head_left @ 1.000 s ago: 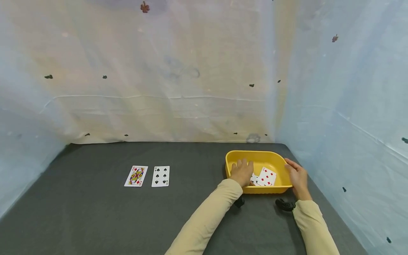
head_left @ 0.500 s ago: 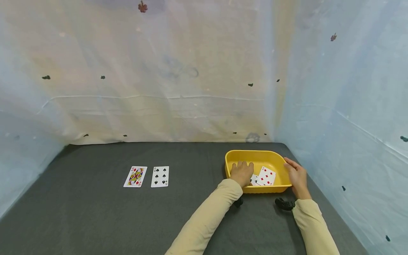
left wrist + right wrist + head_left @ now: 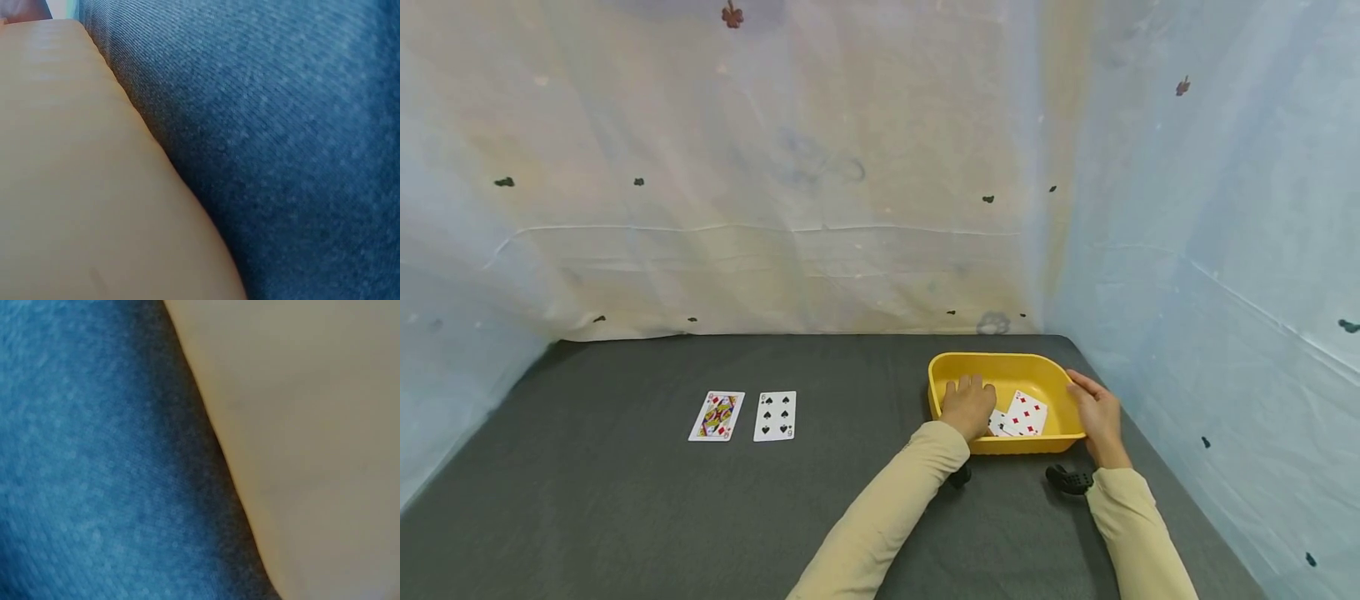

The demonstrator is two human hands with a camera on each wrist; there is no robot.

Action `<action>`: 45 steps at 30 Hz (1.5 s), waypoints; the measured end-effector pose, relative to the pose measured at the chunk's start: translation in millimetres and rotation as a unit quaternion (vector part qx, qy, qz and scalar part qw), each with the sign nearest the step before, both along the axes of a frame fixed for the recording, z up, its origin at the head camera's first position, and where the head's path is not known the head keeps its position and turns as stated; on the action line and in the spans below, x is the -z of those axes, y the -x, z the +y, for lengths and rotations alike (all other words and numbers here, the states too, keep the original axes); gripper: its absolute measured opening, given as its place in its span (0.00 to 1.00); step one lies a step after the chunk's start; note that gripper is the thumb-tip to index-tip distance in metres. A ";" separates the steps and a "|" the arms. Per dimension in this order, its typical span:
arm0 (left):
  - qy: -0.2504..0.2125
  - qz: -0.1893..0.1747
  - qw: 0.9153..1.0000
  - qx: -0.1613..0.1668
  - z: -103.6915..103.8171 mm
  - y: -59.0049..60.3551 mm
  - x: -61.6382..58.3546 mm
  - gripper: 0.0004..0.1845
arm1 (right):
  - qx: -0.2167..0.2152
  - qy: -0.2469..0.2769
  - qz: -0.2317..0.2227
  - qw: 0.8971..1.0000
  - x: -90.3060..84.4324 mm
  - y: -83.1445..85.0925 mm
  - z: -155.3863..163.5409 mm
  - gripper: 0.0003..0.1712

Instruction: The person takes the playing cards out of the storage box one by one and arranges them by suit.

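Yellow tray of cards, left hand inside, grip unclear, right hand clasping rim

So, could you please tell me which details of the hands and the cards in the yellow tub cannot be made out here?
- Head view: the left hand covers part of the cards in the yellow tub; their count and the lower cards' faces are hidden.
- Head view: the left fingertips are too small to show whether they pinch a card.
- Head view: the right hand lies on the tub's rim; its grip is unclear.
- Both wrist views: only blurred tub wall and dark cloth, no hand.
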State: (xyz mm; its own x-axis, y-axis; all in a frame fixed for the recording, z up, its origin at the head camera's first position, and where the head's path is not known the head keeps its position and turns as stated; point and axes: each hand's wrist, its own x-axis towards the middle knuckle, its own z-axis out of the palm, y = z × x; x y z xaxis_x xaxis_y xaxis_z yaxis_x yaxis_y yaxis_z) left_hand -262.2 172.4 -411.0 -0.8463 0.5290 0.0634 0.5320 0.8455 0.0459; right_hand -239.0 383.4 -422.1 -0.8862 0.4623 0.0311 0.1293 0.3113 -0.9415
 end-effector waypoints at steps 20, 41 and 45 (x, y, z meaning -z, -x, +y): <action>-0.048 0.107 0.993 0.019 -5.4 -0.5 -8.4 0.15 | 0.006 -0.018 -0.004 1.000 0.4 0.1 -2.3 0.24; -0.038 0.165 0.982 0.086 -12.3 -16.5 -31.6 0.05 | 0.003 -0.011 -0.002 1.000 -1.5 0.2 -2.3 0.24; -0.035 0.199 0.974 0.102 -17.5 -17.2 -33.4 0.06 | 0.003 -0.010 0.000 1.000 -1.1 0.6 -1.9 0.24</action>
State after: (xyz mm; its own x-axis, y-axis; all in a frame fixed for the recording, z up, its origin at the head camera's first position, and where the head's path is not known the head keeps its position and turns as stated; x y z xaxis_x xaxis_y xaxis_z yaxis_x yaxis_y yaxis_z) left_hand -245.0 154.9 -377.7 -0.6259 0.6654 0.4069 0.6755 0.7232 -0.1436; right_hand -239.6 381.4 -420.9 -0.8838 0.4662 0.0395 0.1316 0.3287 -0.9352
